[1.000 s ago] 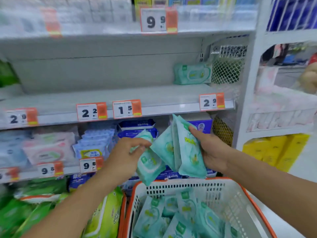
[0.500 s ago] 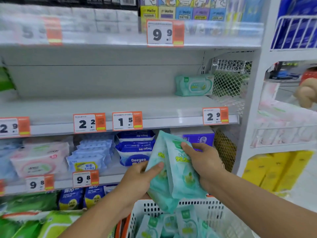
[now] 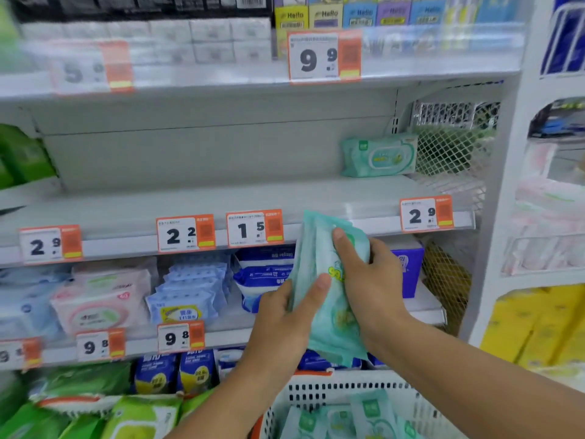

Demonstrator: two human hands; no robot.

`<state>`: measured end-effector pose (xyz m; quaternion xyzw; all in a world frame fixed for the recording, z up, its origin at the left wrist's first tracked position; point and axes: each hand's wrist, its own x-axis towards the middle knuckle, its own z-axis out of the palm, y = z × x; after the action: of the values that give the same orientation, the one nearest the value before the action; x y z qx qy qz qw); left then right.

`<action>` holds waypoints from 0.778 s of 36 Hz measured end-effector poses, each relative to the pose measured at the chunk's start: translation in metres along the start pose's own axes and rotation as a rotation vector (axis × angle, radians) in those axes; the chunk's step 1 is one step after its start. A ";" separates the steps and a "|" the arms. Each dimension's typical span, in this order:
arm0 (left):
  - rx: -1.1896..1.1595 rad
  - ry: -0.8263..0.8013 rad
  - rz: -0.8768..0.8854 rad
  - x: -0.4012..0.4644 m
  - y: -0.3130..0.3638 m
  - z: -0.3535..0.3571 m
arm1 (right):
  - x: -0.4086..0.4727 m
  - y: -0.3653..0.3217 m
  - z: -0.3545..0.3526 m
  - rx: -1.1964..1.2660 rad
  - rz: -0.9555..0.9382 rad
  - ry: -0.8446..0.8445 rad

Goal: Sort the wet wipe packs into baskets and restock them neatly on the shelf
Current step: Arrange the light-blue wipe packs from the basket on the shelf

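Both hands hold a small bundle of teal wet wipe packs [image 3: 329,289] upright in front of the shelving, just above the white basket [image 3: 357,397], which holds more packs of the same kind. The left hand [image 3: 285,321] grips the bundle's left edge, thumb across the front; the right hand [image 3: 370,280] has its fingers [image 3: 343,245] curled over the top and right side, clamped on the packs. The likely target is the middle shelf [image 3: 221,204], where one larger teal pack [image 3: 380,155] lies at the far right against the mesh side panel [image 3: 452,153]. Risk one: the soft packs appear loosely stacked, so any slackening of either grip could let an inner pack slide out and drop into the basket or onto the floor. Risk two: the bundle's top stands level with the shelf's front rail, beside the "1.5" price tag [image 3: 253,229]; a low lift could snag the rail or knock the tag loose. Risk three: limp packs set on edge may topple and spoil a neat row. Below the rail, blue packs [image 3: 262,274] and a purple box [image 3: 406,264] sit directly behind the bundle.
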<state>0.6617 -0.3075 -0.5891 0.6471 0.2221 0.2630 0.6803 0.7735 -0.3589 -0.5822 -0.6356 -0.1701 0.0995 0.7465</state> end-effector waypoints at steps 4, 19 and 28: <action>-0.034 0.013 0.021 0.005 0.014 -0.003 | 0.000 -0.032 -0.001 0.116 0.142 -0.220; 0.183 0.322 0.420 0.165 0.100 -0.078 | 0.213 -0.097 0.059 0.196 0.184 -0.415; 0.685 0.112 0.076 0.254 0.105 -0.113 | 0.339 -0.032 0.100 -0.520 -0.192 -0.353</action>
<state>0.7753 -0.0552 -0.4821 0.8301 0.3104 0.2334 0.4001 1.0461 -0.1491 -0.4941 -0.7590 -0.3758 0.0905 0.5239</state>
